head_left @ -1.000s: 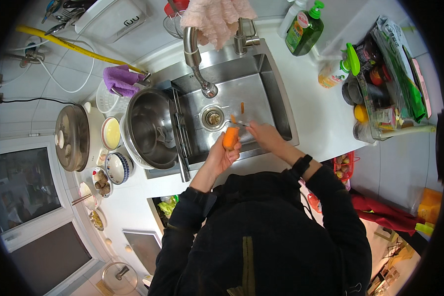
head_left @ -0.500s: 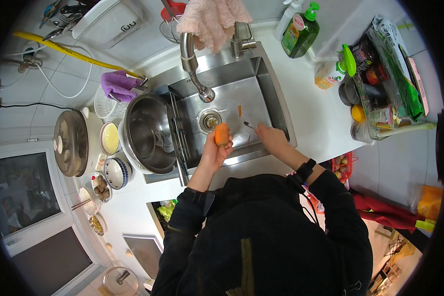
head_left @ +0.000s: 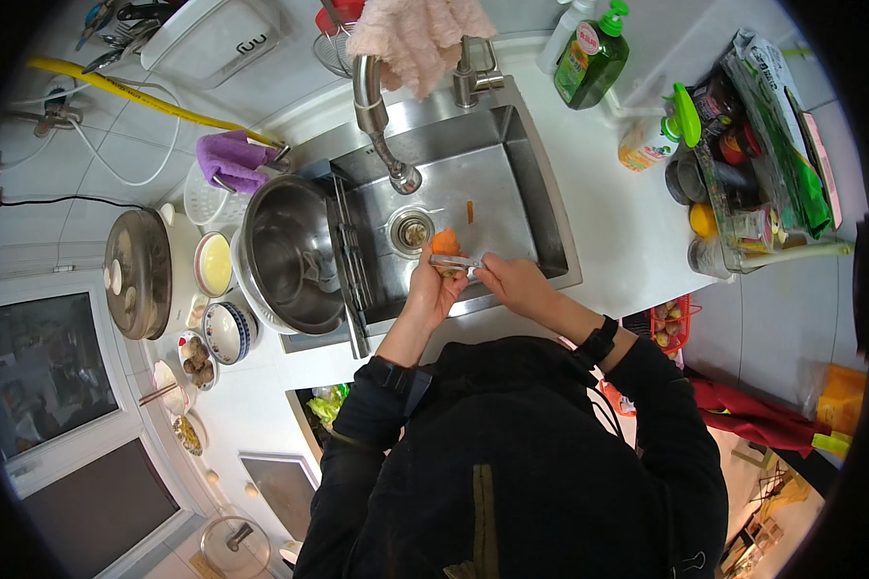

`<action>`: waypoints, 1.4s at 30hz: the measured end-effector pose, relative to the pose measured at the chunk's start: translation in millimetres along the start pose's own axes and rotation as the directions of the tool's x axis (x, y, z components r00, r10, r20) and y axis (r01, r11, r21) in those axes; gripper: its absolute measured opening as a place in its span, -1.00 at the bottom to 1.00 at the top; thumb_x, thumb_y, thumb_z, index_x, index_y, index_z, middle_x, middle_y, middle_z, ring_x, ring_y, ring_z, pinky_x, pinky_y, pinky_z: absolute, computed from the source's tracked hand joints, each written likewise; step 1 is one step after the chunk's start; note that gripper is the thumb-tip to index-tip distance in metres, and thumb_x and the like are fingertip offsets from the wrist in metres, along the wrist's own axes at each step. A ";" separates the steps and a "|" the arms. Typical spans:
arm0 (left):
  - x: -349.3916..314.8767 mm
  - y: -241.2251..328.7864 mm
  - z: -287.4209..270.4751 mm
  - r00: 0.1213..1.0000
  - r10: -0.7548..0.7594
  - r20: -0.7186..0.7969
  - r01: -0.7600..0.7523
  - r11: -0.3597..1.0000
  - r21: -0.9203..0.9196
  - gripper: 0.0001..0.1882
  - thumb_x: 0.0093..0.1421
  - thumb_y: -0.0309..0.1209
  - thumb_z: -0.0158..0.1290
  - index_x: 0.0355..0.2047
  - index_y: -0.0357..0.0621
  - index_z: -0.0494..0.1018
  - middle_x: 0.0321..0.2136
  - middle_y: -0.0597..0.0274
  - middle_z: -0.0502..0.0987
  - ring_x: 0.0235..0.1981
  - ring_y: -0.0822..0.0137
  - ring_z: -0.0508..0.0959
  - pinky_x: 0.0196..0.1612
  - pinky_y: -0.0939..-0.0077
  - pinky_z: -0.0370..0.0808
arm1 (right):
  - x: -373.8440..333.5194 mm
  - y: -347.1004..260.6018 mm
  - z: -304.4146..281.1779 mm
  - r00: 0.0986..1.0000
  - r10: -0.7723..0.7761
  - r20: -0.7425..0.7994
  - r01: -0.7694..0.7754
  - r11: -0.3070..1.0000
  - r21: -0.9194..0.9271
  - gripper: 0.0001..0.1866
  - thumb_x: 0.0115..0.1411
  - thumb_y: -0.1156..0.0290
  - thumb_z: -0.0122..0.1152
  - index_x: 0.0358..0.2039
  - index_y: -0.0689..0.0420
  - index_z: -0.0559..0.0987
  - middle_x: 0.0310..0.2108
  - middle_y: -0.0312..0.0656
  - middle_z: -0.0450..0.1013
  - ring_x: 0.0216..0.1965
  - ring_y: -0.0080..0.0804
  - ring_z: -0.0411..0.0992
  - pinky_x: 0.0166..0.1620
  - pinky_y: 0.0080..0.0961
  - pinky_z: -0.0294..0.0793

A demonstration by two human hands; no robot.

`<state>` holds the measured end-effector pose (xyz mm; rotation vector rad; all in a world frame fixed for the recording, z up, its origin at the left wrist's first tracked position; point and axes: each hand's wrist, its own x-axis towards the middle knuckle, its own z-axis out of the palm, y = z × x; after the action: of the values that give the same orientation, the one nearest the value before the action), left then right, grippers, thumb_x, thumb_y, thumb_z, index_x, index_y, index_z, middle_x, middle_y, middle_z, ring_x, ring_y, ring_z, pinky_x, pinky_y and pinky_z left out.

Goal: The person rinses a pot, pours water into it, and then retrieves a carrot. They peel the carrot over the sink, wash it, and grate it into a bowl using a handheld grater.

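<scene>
Over the front of the steel sink [head_left: 541, 193], my left hand [head_left: 432, 289] is closed around a carrot [head_left: 444, 241], whose orange end points away from me. My right hand [head_left: 514, 282] grips a peeler [head_left: 454, 261], its metal head lying across the carrot close to my left fingers. One orange strip of peel [head_left: 469, 211] lies on the sink floor, right of the drain [head_left: 412, 232]. Part of the carrot is hidden behind the peeler and my left fingers.
The faucet [head_left: 404, 178] hangs over the sink, a pink towel [head_left: 420, 43] draped on it. Left of the sink sit a large steel bowl [head_left: 290, 253] and a rack [head_left: 352, 251]. Bottles, among them a green soap bottle [head_left: 591, 63], stand at the right beside a crowded shelf [head_left: 743, 253].
My right hand has moved left and brought the peeler from beside the carrot onto it. The carrot has shifted slightly and is tilted differently in my left hand.
</scene>
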<state>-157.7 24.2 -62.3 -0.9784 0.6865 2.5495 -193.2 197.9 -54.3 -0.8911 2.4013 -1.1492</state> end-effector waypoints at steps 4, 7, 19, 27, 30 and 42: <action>-10.9 -10.8 -4.2 0.995 -0.021 -0.096 0.032 0.993 0.111 -0.45 0.32 0.03 -0.44 -0.12 -0.21 0.30 -0.43 0.16 0.38 -0.56 0.40 0.31 -0.49 0.59 0.32 | 17.0 30.2 3.9 0.998 0.059 0.009 -0.056 0.985 -0.166 -0.70 0.22 0.17 -0.02 -0.44 0.16 0.38 -0.63 0.03 0.38 -0.51 0.10 0.37 -0.48 -0.06 0.30; -19.9 -6.9 -8.9 0.998 -0.022 0.064 0.010 0.984 0.178 -0.44 0.31 0.06 -0.42 -0.15 -0.22 0.30 -0.46 0.19 0.37 -0.56 0.41 0.32 -0.49 0.62 0.30 | 16.6 47.6 4.6 0.995 0.096 0.022 -0.090 0.977 -0.195 -0.69 0.23 0.15 -0.04 -0.43 0.17 0.40 -0.61 0.04 0.40 -0.48 0.11 0.38 -0.46 -0.04 0.30; -10.4 6.1 -5.5 0.999 0.038 0.038 -0.044 0.986 0.162 -0.48 0.30 0.05 -0.35 -0.17 -0.17 0.32 -0.49 0.20 0.40 -0.53 0.42 0.38 -0.42 0.57 0.39 | -2.5 40.4 -4.0 0.965 0.252 -0.070 -0.261 0.910 -0.321 -0.72 0.23 0.17 -0.06 -0.34 0.15 0.38 -0.62 -0.03 0.43 -0.52 0.00 0.44 -0.47 -0.12 0.40; -15.9 8.7 -8.4 0.998 0.011 0.054 -0.019 0.990 0.139 -0.48 0.30 0.07 -0.35 -0.14 -0.13 0.32 -0.46 0.20 0.39 -0.54 0.40 0.34 -0.42 0.57 0.35 | -12.9 73.5 -1.9 0.934 0.355 -0.040 -0.325 0.799 -0.506 -0.70 0.24 0.15 -0.12 -0.35 0.13 0.41 -0.61 -0.03 0.47 -0.52 -0.02 0.48 -0.46 -0.13 0.44; -13.4 9.5 -9.3 0.995 0.012 0.102 -0.021 0.996 0.089 -0.49 0.29 0.06 -0.33 -0.14 -0.13 0.32 -0.45 0.20 0.39 -0.54 0.40 0.34 -0.43 0.57 0.34 | -17.0 75.8 -4.9 0.930 0.367 -0.023 -0.336 0.823 -0.458 -0.69 0.23 0.14 -0.11 -0.37 0.15 0.41 -0.59 0.01 0.47 -0.51 0.00 0.47 -0.45 -0.10 0.43; -11.6 4.8 -17.6 0.999 0.007 0.033 -0.010 0.996 0.090 -0.51 0.31 0.02 -0.35 -0.09 -0.11 0.30 -0.45 0.23 0.40 -0.57 0.44 0.35 -0.51 0.61 0.35 | -26.1 97.6 10.1 0.922 0.381 -0.069 -0.384 0.878 -0.285 -0.66 0.23 0.13 -0.10 -0.43 0.17 0.44 -0.55 0.04 0.46 -0.46 0.07 0.45 -0.39 -0.05 0.41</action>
<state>-142.2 9.2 -64.2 -0.9038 0.7913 2.5122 -206.7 256.0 -136.4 -0.4481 2.6411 -0.6608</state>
